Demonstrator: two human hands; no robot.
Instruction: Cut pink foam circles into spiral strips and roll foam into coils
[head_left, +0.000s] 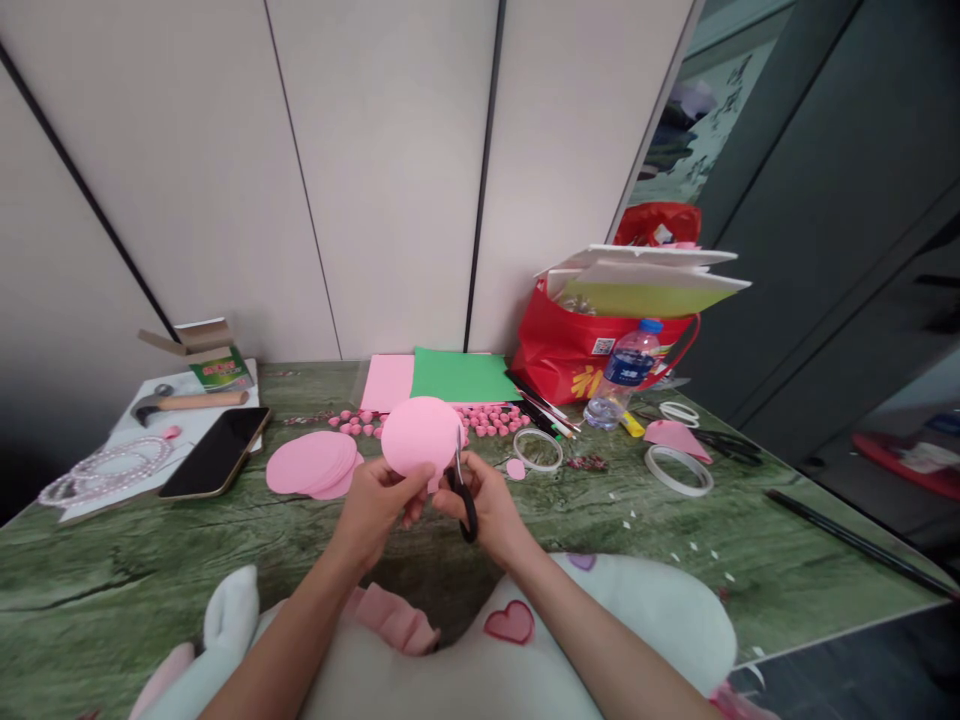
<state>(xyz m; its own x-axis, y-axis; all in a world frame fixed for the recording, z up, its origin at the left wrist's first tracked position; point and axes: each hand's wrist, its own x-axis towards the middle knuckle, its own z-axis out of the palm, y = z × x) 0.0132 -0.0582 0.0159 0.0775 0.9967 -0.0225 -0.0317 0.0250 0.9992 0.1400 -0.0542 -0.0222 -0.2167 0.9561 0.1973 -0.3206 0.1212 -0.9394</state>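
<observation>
My left hand (386,500) pinches the lower edge of a round pink paper disc (420,435), held up above the table. In my right hand (484,500) is a pair of scissors (468,510) with black handles, its blades upright along the disc's right edge. How far apart the blades are I cannot make out. Left of my hands lies a stack of similar pink paper circles (309,463). Behind the disc are several small pink rose-like pieces (495,420). A tiny pink paper scrap (515,469) rests to the right of the scissors.
Pink and green sheets (469,376) lie at the back. A red bag (555,335) and a water bottle (626,372) stand back right, near tape rolls (679,470). On the left are a phone (217,455), a hammer (191,401) and bead strings (105,473). A white plush (637,610) fills my lap.
</observation>
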